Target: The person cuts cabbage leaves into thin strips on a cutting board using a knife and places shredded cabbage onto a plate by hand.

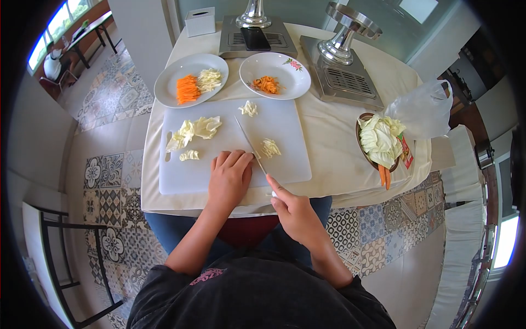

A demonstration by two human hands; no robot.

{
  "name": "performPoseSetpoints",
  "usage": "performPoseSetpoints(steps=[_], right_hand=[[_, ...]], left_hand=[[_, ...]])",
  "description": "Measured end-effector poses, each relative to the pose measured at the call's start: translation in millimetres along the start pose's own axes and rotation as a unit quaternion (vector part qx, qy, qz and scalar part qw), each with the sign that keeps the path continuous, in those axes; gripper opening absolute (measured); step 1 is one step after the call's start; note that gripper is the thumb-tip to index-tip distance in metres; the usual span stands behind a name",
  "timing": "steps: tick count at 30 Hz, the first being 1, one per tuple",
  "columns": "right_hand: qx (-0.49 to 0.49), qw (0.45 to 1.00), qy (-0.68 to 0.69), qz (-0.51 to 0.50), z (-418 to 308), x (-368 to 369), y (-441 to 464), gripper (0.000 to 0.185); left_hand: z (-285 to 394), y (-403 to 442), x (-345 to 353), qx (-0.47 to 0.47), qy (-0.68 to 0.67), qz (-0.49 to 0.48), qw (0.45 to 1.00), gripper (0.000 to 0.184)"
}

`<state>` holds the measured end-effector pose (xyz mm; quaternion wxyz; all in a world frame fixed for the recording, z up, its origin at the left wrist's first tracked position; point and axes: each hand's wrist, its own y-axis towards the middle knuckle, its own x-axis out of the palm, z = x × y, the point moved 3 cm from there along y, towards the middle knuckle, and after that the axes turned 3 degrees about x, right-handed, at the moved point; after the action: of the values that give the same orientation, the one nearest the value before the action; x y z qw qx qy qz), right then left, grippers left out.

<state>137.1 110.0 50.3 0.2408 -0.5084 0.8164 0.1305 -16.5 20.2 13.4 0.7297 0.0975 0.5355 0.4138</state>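
My right hand (300, 215) grips a kitchen knife (247, 138), index finger stretched along the top of the blade, which points away from me over the white cutting board (189, 178). Beside the blade, my left hand (230, 174) presses down on the board with its fingers bent together. A small pale bit of cabbage shows at its fingertips; the rest is hidden under the hand. Shredded cabbage (270, 147) lies right of the knife, and another little heap (249, 108) sits near its tip. Cabbage leaves (194, 130) and a smaller cut piece (189, 156) are on the left.
Behind the board stand a plate (164, 90) with carrot and cabbage strips and a flowered plate (255, 63) with orange shreds. Metal stands (350, 90), a phone (255, 39) and a tissue box (200, 23) are farther back. At right are a cabbage bowl (359, 137), carrots (384, 176) and a plastic bag (422, 112).
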Motion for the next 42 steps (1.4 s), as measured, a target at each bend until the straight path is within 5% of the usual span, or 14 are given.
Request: performPoseSetpoints(steps=[6,12,17,20,27,36,42], right_hand=[[0.123,0.990,0.010,-0.064,-10,-11,-10,0.047],[0.015,0.999,0.020,-0.038,14,-21,-12,0.050],[0.059,0.997,0.003,-0.047,7,-30,-12,0.050],[-0.004,1.000,0.013,-0.012,18,-28,-10,0.051],[0.084,0.993,0.080,-0.033,10,-28,-10,0.049],[-0.005,0.998,0.060,-0.022,12,-11,-10,0.053],[0.056,0.995,0.075,-0.039,8,-10,-10,0.050]], left_hand=[[-1,0,1,-0.008,-0.002,-0.002,1.000,0.020],[-3,-3,3,-0.039,-0.023,-0.018,0.999,0.029],[-4,-3,2,-0.040,-0.038,-0.016,0.998,0.029],[-4,-3,2,-0.019,-0.040,-0.001,0.999,0.023],[-5,-3,0,0.000,-0.036,0.015,0.999,0.017],[-2,-1,-1,-0.002,-0.017,0.006,1.000,0.019],[-2,-1,-1,0.002,-0.019,0.004,1.000,0.025]])
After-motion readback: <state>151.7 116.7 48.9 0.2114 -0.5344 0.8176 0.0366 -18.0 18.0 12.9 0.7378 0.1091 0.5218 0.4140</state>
